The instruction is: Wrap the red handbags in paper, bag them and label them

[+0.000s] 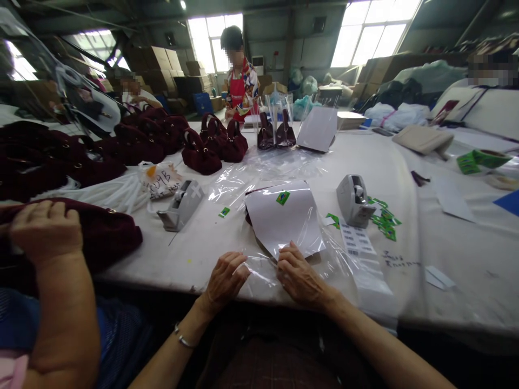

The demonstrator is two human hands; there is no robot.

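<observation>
A clear plastic bag (259, 270) lies on the table in front of me. Inside it is a white sheet (284, 216) over something darker, and a small green and yellow label (283, 198) shows near its top. My left hand (225, 278) has its fingers curled on the near left edge of the plastic. At the near right edge, my right hand (300, 275) is closed on the plastic, fingertips against the sheet's lower edge. The undersides of both hands are hidden.
Grey tape dispensers stand left (181, 205) and right (354, 200). Green labels (385, 219) and a barcode sticker sheet (357, 237) lie at right. Dark red handbags (203, 151) fill the left side. A co-worker's hand (46, 229) rests on one bag; another person (239, 81) stands opposite.
</observation>
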